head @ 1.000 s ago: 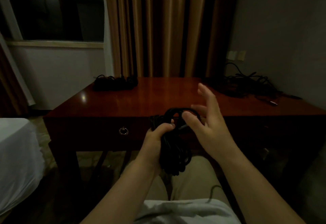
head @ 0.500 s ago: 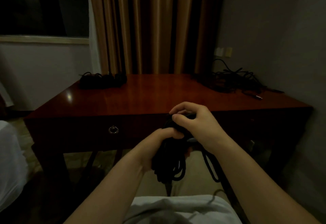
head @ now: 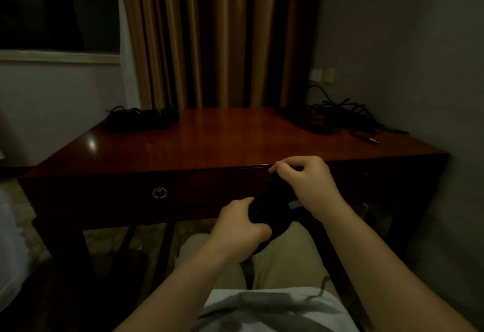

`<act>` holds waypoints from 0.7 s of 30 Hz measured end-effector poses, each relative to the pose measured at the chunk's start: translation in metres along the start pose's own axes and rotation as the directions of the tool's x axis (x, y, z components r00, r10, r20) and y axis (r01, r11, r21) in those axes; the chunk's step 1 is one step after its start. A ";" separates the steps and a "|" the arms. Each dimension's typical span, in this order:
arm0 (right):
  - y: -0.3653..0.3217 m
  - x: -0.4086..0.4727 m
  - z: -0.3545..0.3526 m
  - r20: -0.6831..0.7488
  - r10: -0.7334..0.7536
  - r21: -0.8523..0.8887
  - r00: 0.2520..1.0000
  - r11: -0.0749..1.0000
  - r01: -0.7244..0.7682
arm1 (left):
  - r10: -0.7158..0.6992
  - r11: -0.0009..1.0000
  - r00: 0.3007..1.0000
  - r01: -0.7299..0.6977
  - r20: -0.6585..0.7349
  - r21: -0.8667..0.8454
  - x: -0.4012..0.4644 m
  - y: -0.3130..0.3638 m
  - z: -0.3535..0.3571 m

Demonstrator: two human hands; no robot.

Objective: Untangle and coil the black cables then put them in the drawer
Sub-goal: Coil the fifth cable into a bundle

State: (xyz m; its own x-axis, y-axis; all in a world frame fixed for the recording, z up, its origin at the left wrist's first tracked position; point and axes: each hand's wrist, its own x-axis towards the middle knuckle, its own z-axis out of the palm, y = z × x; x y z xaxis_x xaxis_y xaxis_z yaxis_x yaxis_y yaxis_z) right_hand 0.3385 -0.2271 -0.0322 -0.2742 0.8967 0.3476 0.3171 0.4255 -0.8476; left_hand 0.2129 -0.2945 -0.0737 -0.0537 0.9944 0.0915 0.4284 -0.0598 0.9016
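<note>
Black cable bundle [head: 272, 208] is held up in front of the desk's front edge, over the person's lap, with both hands on it. Left hand [head: 242, 229] has its fingers curled round the lower part of the coil, gripping it from the left side. Right hand [head: 305, 183] sits higher, fingertips bent in and pinching what looks like a strand at the top of the bundle, though it's pretty dark there so hard to be sure. A loose loop hangs down under the right wrist. On the wooden desk [head: 209, 143] there's a neat dark pile of cables [head: 142, 118] at the back left and a messy tangle [head: 337, 115] at the back right. Drawer [head: 104, 195] with the ring pull [head: 159, 193] is closed.
</note>
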 end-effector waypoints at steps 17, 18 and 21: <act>-0.010 -0.009 0.004 0.169 -0.063 -0.008 0.984 0.998 0.065 | 0.001 0.823 0.798 0.341 0.603 -0.454 -0.004 0.001 -0.006; -0.011 -0.009 0.004 0.153 -0.043 0.046 0.987 0.998 0.036 | -0.006 0.825 0.824 0.324 0.567 -0.462 -0.005 0.002 -0.005; -0.006 -0.008 0.008 0.137 0.042 0.276 0.990 0.958 -0.079 | -0.067 0.744 0.928 0.290 0.366 -0.601 -0.009 0.004 -0.002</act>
State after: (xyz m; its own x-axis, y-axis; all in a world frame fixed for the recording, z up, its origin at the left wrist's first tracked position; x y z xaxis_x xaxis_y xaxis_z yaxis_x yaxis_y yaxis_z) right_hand 0.3314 -0.2376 -0.0328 -0.3822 0.8887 0.2535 0.0750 0.3032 -0.9500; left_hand 0.2128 -0.3043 -0.0702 0.2513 0.9592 -0.1298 -0.2390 0.1914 0.9520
